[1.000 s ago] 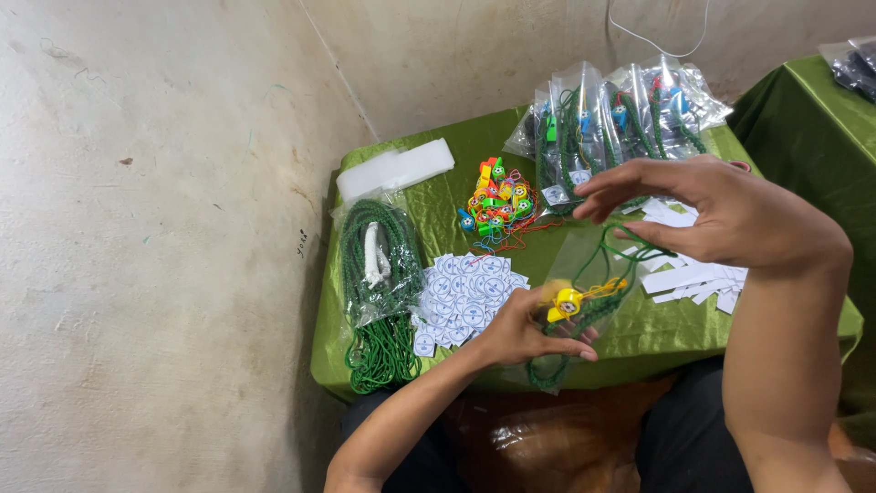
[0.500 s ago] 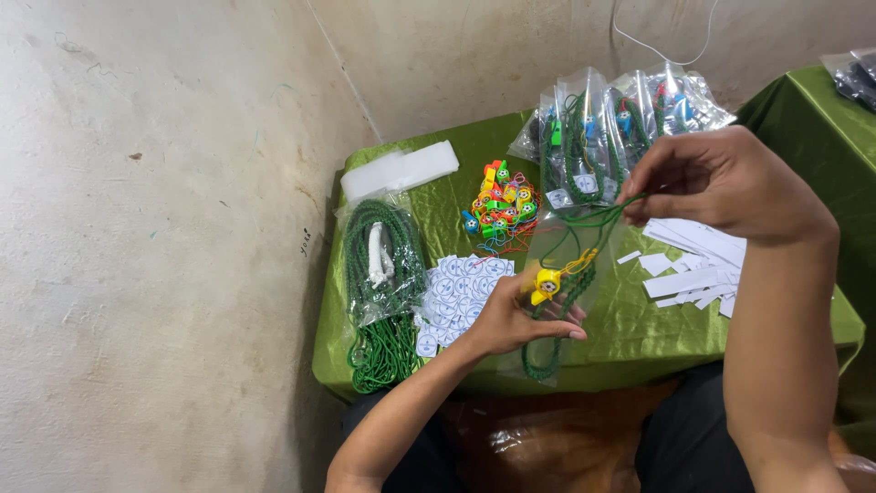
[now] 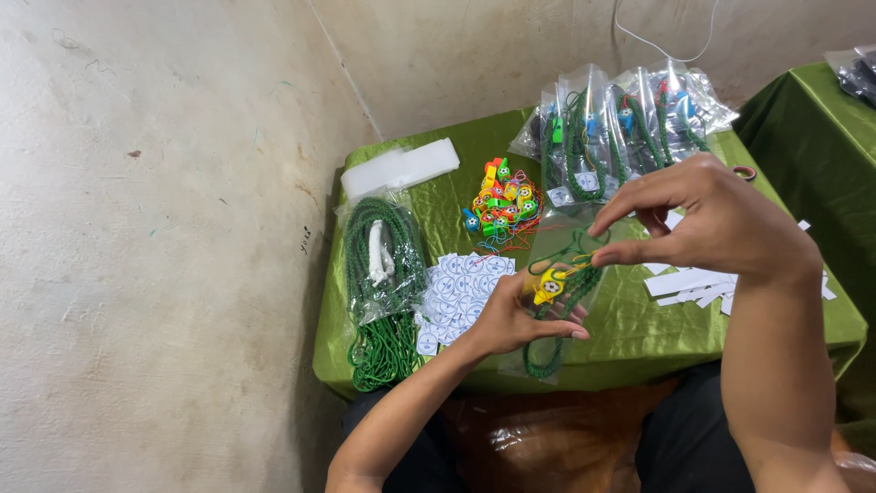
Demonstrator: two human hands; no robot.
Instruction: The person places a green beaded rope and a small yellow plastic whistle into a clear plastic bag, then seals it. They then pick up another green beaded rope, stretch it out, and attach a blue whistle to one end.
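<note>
My left hand [image 3: 516, 319] grips a clear plastic bag [image 3: 547, 351] holding a coiled green cord and a small yellow whistle-like toy [image 3: 550, 285]. My right hand [image 3: 707, 219] is above and to the right, its thumb and forefinger pinching the bag's top edge near the cord loop [image 3: 575, 245]. Both hands hover over a small table covered in shiny green cloth [image 3: 630, 324].
On the cloth lie a bundle of green cords in plastic [image 3: 381, 283], a pile of round white stickers [image 3: 461, 292], a heap of colourful toys [image 3: 502, 208], a white foam block [image 3: 400, 169], several filled bags [image 3: 620, 123] and white paper strips [image 3: 684, 281]. A wall stands left; another green table [image 3: 812, 119] right.
The view has shifted slightly. My right hand has come down and left toward the bag's top, and my left hand has lifted the bag a little.
</note>
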